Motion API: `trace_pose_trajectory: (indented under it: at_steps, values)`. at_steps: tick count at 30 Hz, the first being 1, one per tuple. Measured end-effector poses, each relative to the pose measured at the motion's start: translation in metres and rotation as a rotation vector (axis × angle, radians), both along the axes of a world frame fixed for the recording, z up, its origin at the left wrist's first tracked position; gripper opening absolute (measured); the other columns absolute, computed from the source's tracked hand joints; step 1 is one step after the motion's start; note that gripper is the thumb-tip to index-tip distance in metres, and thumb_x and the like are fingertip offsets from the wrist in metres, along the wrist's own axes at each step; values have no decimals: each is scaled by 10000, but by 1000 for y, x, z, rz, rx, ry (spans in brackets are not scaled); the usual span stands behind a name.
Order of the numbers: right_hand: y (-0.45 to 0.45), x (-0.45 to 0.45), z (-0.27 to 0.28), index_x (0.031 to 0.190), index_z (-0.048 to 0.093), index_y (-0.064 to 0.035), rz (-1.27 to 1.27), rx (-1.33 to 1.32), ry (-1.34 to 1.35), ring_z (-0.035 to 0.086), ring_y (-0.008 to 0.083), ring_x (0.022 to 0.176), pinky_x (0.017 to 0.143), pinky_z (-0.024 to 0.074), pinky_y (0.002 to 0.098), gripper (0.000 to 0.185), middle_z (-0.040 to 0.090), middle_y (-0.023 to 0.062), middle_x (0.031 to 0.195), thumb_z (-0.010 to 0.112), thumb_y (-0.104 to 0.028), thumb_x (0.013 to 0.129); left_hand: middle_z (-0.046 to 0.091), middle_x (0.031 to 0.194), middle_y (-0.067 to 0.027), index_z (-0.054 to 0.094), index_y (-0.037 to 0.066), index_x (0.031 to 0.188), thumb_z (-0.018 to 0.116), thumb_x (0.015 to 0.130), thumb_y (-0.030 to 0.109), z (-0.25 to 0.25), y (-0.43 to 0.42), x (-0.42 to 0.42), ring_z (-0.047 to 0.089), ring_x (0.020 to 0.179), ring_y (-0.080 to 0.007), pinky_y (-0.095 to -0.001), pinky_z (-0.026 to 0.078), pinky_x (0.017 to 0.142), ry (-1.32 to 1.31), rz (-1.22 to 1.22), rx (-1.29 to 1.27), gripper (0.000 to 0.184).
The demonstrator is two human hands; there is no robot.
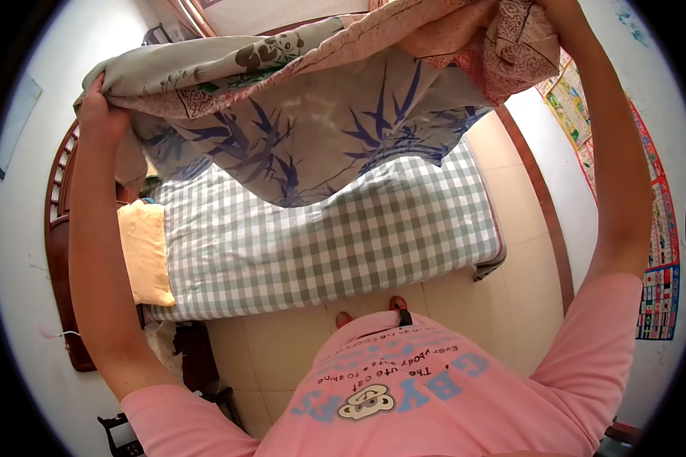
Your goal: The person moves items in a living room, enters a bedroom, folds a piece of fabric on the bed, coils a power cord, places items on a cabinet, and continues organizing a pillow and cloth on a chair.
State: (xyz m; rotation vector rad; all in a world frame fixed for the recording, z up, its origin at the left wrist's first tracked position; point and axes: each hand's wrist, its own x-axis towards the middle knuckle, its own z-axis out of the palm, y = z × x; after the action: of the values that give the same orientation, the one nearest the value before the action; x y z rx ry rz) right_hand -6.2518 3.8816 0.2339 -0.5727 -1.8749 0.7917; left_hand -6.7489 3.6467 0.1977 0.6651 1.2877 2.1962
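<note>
Above a bed in green-and-white checked cloth (320,251), the left hand (103,107) closes around one end of a bunched, patterned quilt (297,129), the right hand (560,15), fingers largely hidden, at its other end.

Both arms reach forward, spread wide; the left hand (102,111) is closed, the right hand (558,11) mostly cut off.

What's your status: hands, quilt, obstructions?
Left hand gripping leaf-print quilt at one end; right hand at bunched other end, partly out of frame. Quilt raised, draping above checked bedsheet. Yellow pillow on bed's left side.
</note>
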Motion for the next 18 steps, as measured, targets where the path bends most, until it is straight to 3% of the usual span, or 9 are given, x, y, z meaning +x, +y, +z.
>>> trace_pose_trajectory:
  at_steps: [2, 5, 6, 8, 9, 12, 16, 18]
  values:
    - [23, 8, -10, 1077, 605, 2, -195, -55, 71, 591, 154, 832, 748, 498, 276, 296, 629, 69, 948, 582, -19, 783, 498, 1261, -162, 466, -28, 1211, 318, 971, 202, -6, 1, 5, 483, 1166, -265, -392, 370, 1033, 9, 120, 7, 364]
    - [32, 9, -23, 1158, 577, -3, -218, -89, 12, 578, 131, 810, 749, 485, 255, 366, 616, 54, 954, 537, 13, 795, 493, 1265, -166, 459, -32, 1216, 306, 976, 204, -26, 9, -11, 486, 1164, -270, -399, 374, 1031, -51, 90, 6, 371]
    - [44, 12, -31, 1158, 577, -3, -224, -91, 7, 578, 131, 810, 749, 485, 255, 366, 616, 54, 954, 537, 13, 795, 493, 1265, -166, 459, -32, 1216, 306, 976, 204, -35, 12, -17, 486, 1164, -270, -399, 374, 1031, -55, 84, 4, 371]
    - [73, 18, -44, 1147, 588, -2, 164, -60, 80, 554, 98, 767, 733, 462, 223, 369, 604, 26, 906, 493, 45, 793, 491, 1264, -173, 457, -33, 1218, 299, 978, 200, -52, 18, -31, 488, 1160, -277, -403, 377, 1030, -85, 101, -34, 370]
    - [37, 0, -42, 1090, 610, 3, 46, -91, 124, 533, 81, 730, 714, 441, 198, 343, 591, -2, 837, 477, 58, 778, 490, 1261, -180, 458, -36, 1213, 299, 977, 193, -59, 22, -33, 489, 1156, -284, -405, 383, 1028, -80, 104, -36, 366]
    - [76, -1, -58, 1086, 615, 3, 26, -95, 128, 540, 86, 730, 711, 448, 210, 353, 601, -1, 827, 472, 68, 769, 490, 1259, -181, 461, -35, 1210, 296, 976, 189, -65, 33, -18, 491, 1152, -286, -409, 384, 1029, -74, 122, -67, 363]
    - [88, -9, -65, 1079, 612, 11, 27, -246, 214, 565, 136, 755, 739, 474, 252, 370, 622, 48, 862, 451, 89, 756, 492, 1253, -182, 464, -32, 1208, 292, 976, 186, -74, 52, -31, 496, 1144, -283, -420, 387, 1025, -122, 98, -70, 362]
    - [106, -6, -69, 1082, 607, 17, 43, -146, 221, 577, 154, 771, 745, 485, 265, 386, 629, 66, 881, 446, 105, 743, 494, 1247, -184, 463, -32, 1210, 287, 976, 181, -78, 59, -39, 496, 1144, -284, -431, 391, 1021, -111, 113, -73, 361]
